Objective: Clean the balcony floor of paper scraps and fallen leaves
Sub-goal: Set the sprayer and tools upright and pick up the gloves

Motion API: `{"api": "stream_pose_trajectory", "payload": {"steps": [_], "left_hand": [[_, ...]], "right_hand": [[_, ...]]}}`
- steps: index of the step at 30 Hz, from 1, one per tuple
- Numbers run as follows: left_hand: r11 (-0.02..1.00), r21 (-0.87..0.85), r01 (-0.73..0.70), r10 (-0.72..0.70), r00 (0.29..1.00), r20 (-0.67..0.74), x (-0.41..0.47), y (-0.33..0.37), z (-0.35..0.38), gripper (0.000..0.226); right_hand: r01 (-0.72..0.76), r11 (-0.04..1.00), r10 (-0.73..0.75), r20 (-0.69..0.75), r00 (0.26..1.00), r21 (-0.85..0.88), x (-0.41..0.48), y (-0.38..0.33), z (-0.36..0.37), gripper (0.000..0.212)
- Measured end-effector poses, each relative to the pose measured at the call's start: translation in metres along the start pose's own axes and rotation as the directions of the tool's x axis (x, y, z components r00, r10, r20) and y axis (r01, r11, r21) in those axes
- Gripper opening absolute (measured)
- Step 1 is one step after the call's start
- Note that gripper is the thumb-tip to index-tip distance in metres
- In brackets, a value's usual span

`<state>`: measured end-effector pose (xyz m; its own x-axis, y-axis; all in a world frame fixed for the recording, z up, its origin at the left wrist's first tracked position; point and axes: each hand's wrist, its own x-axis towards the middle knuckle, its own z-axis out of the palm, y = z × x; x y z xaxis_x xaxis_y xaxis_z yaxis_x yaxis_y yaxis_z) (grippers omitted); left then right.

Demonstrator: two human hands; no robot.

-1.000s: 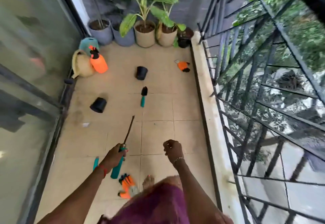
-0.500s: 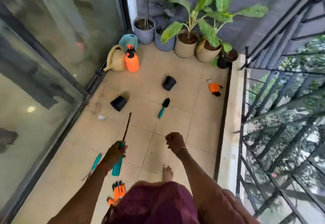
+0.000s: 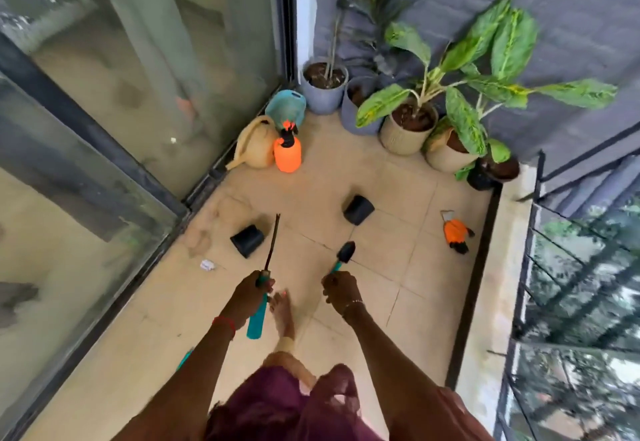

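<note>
The left hand [image 3: 251, 291] is gripping a long tool [image 3: 256, 319] by its teal handle, fingers wrapped round it, and the tool's thin dark rod [image 3: 272, 243] is pointing away from the person over the floor [image 3: 398, 198]. The right hand [image 3: 338, 289] is hanging beside it with its fingers curled into a fist. The teal handle of a small black trowel [image 3: 344, 254] is meeting the top of that fist, and it is not possible to tell whether the hand is grasping it or the trowel is lying on the tiles behind.

A crumpled white paper scrap [image 3: 207, 264] is lying on the tiles near the track of the glass door [image 3: 138, 77], to the left of the rod and just below a tipped black pot [image 3: 247, 240]. A second black pot [image 3: 358, 209] is lying further out, towards the middle. An orange glove [image 3: 455, 232] is lying near the railing [image 3: 571, 267] side.

In the far corner an orange spray bottle [image 3: 287, 154] is standing against a tan watering can [image 3: 256, 150], with potted plants [image 3: 412, 122] lining the wall. A bare foot [image 3: 282, 312] is showing between the two arms.
</note>
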<state>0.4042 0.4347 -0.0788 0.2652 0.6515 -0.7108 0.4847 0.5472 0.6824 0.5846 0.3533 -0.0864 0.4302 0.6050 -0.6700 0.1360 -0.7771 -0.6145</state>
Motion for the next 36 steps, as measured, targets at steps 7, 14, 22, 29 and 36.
{"api": "stream_pose_trajectory", "payload": {"steps": [7, 14, 22, 29, 36], "left_hand": [[0.997, -0.077, 0.016, -0.017, 1.000, -0.018, 0.096, 0.114, -0.030, 0.019], [0.996, -0.080, 0.034, -0.037, 0.999, -0.034, 0.198, 0.231, -0.032, 0.022], [0.953, -0.290, 0.091, -0.107, 0.993, -0.040, 0.305, 0.367, -0.026, 0.008], [0.960, -0.278, 0.046, -0.076, 0.992, -0.100, 0.400, 0.441, -0.029, 0.026], [1.000, -0.010, 0.005, -0.007, 0.983, -0.185, 0.521, 0.446, -0.062, 0.029]], "right_hand": [[0.063, 0.998, -0.064, 0.065, 0.996, 0.025, 0.095, -0.128, -0.021, 0.013], [0.141, 0.984, -0.157, 0.155, 0.975, 0.105, 0.197, -0.234, -0.036, 0.016], [0.247, 0.968, -0.249, 0.281, 0.927, 0.042, 0.327, -0.341, -0.078, 0.019], [0.304, 0.950, -0.271, 0.285, 0.919, -0.078, 0.441, -0.399, -0.102, 0.021], [0.006, 0.992, 0.013, 0.153, 0.988, -0.123, 0.595, -0.421, -0.094, 0.029]]}}
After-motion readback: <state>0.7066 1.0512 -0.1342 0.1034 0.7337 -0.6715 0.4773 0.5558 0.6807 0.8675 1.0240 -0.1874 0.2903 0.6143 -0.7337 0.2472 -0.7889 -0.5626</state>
